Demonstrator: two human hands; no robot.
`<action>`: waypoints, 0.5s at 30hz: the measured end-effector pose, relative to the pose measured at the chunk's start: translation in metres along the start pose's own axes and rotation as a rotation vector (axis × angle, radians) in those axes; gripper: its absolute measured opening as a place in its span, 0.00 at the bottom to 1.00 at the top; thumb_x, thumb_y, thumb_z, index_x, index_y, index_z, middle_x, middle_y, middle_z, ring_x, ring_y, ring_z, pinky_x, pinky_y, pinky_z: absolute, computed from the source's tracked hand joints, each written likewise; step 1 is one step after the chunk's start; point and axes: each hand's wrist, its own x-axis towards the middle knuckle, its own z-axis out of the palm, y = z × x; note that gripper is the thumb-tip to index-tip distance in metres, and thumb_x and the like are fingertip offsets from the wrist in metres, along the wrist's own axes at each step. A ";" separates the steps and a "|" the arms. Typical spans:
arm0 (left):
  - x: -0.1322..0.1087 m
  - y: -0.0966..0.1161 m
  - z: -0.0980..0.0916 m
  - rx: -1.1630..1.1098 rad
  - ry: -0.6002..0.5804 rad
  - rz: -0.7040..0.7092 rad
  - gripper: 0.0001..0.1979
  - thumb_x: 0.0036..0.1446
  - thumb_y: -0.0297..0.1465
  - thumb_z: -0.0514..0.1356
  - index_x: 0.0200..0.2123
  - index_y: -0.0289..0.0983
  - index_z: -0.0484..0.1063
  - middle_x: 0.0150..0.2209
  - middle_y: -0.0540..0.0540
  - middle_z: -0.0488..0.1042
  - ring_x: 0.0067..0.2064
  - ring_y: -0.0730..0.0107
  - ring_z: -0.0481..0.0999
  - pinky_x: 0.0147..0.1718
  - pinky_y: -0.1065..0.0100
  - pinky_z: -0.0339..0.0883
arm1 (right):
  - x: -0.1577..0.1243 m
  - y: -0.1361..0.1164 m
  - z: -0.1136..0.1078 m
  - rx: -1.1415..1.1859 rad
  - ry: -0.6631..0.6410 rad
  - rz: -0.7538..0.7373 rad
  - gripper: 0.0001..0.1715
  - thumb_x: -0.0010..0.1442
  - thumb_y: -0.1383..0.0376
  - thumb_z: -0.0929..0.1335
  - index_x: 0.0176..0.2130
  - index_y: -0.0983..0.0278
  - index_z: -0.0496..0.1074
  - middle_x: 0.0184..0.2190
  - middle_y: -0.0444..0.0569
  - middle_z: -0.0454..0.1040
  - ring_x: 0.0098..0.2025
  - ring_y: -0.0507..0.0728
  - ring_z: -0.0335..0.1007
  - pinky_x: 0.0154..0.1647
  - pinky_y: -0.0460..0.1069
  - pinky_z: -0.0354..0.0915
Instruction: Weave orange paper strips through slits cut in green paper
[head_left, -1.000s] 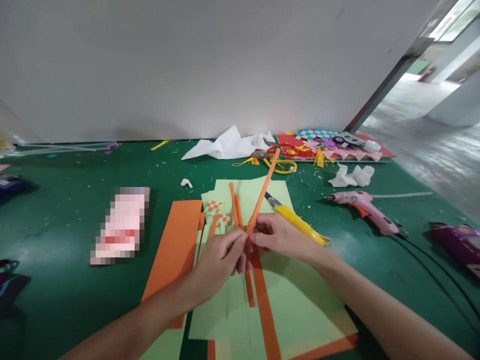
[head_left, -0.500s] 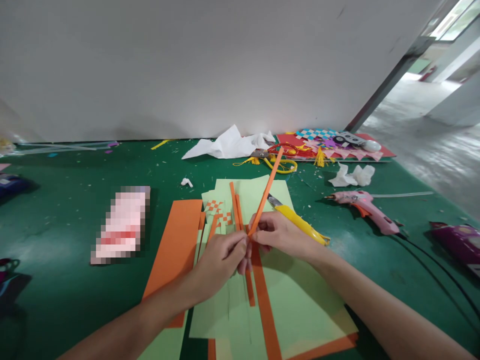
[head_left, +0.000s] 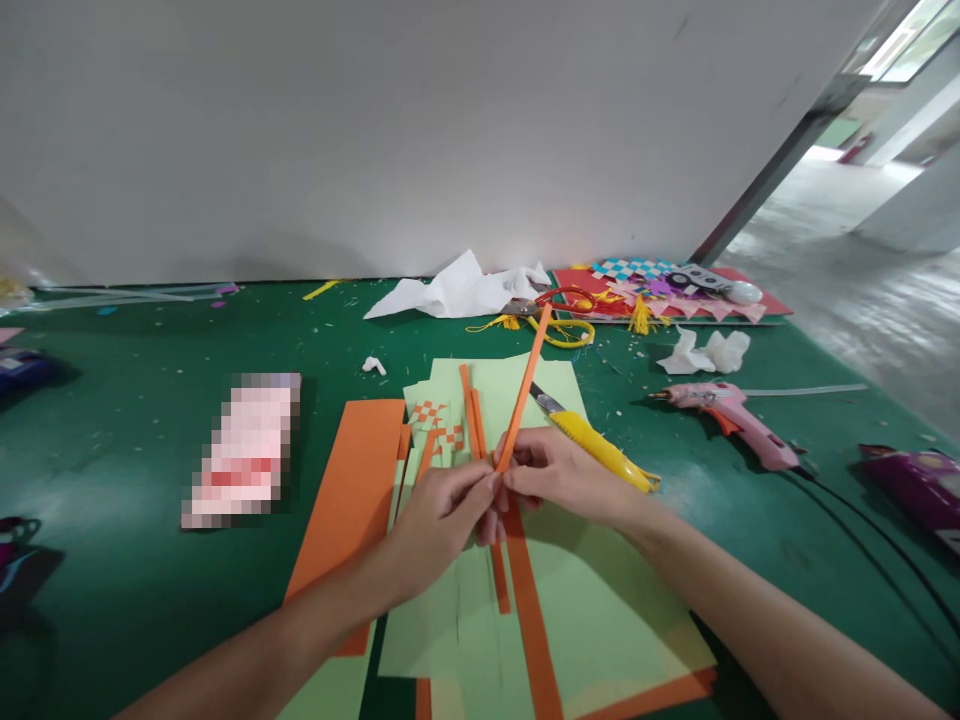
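Observation:
Both hands meet over a stack of light green paper [head_left: 615,610]. An orange paper strip [head_left: 526,388] slants up and away from between them. My left hand [head_left: 459,505] pinches its lower end, and my right hand [head_left: 551,472] grips it just above, thumb and fingers together. The fingertips hide the strip's near end. Beneath the hands lie more orange strips, among them a wide one [head_left: 534,620]. Beside my right hand rests a yellow utility knife [head_left: 604,450], blade out. Small orange-checked woven pieces [head_left: 429,412] lie beyond my left hand, near an orange sheet [head_left: 352,480].
A pink glue gun [head_left: 739,415] with a cord lies on the green table [head_left: 150,620] at right. Scissors [head_left: 566,330], white tissue [head_left: 465,288] and a red board [head_left: 772,295] with decorations sit against the wall. A white earbud [head_left: 373,365] and a blurred pink item [head_left: 251,440] lie left.
The far end of the held orange strip has swung slightly left and lower. My right hand's fingers have shifted a little around it; the left hand stays nearly in place.

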 end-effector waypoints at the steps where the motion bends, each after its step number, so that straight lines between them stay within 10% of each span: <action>1: 0.000 0.000 0.000 -0.004 -0.003 -0.004 0.17 0.66 0.35 0.48 0.25 0.37 0.64 0.20 0.52 0.69 0.25 0.72 0.72 0.25 0.72 0.60 | 0.000 0.000 0.000 0.001 0.011 -0.001 0.06 0.52 0.72 0.62 0.27 0.65 0.68 0.22 0.43 0.70 0.23 0.49 0.61 0.22 0.44 0.55; 15: 0.000 0.000 0.001 -0.028 -0.006 0.000 0.16 0.64 0.33 0.49 0.24 0.37 0.65 0.20 0.51 0.69 0.25 0.72 0.72 0.25 0.73 0.61 | 0.001 0.004 -0.007 -0.056 0.108 -0.003 0.05 0.52 0.71 0.63 0.25 0.64 0.67 0.18 0.40 0.65 0.21 0.48 0.59 0.21 0.44 0.53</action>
